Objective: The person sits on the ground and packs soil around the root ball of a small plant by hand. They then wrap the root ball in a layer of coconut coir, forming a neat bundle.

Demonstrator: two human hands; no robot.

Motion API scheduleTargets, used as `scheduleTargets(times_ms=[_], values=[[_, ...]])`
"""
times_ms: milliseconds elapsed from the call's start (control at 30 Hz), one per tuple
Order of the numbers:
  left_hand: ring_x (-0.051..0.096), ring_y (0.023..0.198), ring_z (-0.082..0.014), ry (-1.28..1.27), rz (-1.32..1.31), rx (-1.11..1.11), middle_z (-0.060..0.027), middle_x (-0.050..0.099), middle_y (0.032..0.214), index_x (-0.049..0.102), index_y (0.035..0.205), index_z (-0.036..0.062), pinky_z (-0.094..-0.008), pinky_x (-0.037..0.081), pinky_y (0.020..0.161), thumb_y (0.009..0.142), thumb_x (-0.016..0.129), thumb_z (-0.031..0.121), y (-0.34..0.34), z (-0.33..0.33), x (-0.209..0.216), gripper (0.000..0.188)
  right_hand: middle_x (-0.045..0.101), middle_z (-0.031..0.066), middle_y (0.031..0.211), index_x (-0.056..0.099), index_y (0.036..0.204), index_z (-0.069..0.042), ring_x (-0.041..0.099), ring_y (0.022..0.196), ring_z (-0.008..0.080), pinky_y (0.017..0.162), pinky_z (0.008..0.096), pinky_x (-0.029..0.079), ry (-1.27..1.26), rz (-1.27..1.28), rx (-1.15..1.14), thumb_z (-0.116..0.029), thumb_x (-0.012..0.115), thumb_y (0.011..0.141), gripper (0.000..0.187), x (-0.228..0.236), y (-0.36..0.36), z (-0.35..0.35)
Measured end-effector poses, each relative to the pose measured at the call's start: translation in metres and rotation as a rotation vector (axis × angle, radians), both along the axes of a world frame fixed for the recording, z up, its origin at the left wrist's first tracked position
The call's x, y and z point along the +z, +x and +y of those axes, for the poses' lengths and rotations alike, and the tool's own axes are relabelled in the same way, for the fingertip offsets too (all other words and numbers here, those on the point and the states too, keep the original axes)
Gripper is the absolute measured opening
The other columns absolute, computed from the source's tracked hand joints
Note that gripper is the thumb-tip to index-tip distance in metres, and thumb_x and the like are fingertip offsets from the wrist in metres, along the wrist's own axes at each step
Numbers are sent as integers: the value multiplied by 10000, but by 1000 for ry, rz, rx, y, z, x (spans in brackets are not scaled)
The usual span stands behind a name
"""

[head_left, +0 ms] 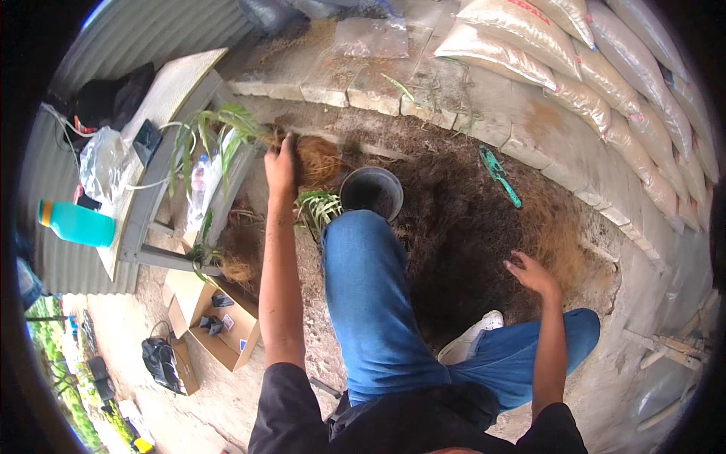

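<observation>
My left hand (280, 165) is closed around the base of a leafy green plant (231, 125), whose long narrow leaves hang toward the bench. Brown fibrous roots (318, 161) stick out on the other side of that hand. Near them, a black round pot (387, 179) stands by my knee with dark stuff inside. Beside the pot is a small plant (318, 204) with striped pale-and-green leaves. Over the dark soil (454, 227), my right hand (535, 275) hovers with fingers apart and nothing in them. A green trowel (500, 175) lies on the soil beyond it.
At the left stands a grey bench (155, 170) with a teal bottle (79, 223) and a plastic bag (103, 163). An open cardboard box (227, 329) sits below it. Stacked filled sacks (605, 83) rise at the far right, behind a stone kerb (529, 151).
</observation>
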State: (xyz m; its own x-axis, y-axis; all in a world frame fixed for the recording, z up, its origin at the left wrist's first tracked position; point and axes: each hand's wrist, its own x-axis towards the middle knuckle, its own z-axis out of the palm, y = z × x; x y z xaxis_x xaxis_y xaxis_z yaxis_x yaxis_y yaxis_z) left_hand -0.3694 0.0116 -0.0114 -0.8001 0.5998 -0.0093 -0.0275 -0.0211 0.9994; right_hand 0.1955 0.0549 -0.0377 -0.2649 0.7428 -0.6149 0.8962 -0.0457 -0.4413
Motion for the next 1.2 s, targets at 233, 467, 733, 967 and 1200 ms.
scheduleTargets(times_ms=[233, 467, 733, 967, 1200], values=[[639, 1002, -403, -487, 352, 419, -252, 680, 1018, 650, 1095, -42, -449, 477, 861, 908, 578, 411, -59, -89, -156, 496, 522, 219, 1355, 449, 1396, -64, 497, 1268, 346, 1049, 417, 394, -20, -173, 91, -510, 546, 924, 656, -3, -8, -10], [573, 1108, -434, -666, 209, 367, -263, 628, 1145, 594, 1206, -3, -488, 458, 920, 914, 519, 416, -86, -139, -213, 516, 534, 204, 1346, 474, 1360, -9, 516, 1251, 310, 1045, 371, 397, 6, -258, 180, -419, 540, 961, 576, -10, -31, -10], [524, 1154, -439, -919, 314, 579, -225, 528, 1281, 516, 1290, 68, -531, 467, 910, 938, 474, 416, -129, -135, -227, 497, 551, 201, 1328, 490, 1349, -41, 525, 1240, 329, 1028, 397, 407, -46, -221, 190, -463, 545, 945, 586, -18, -30, -26], [546, 1139, -425, -947, 104, 517, -224, 566, 1251, 539, 1300, 97, -529, 461, 913, 964, 399, 470, -160, -142, -276, 520, 558, 212, 1314, 478, 1364, -62, 525, 1237, 341, 1032, 402, 403, -30, -295, 251, -477, 547, 939, 598, -18, -35, -40], [404, 1306, -397, -1011, 129, 468, -171, 378, 1468, 406, 1417, 135, -520, 404, 1006, 914, 517, 516, -156, -165, -252, 640, 534, 215, 1342, 475, 1357, -29, 497, 1267, 346, 1051, 408, 384, -55, -171, 237, -446, 556, 942, 594, -21, -40, -43]])
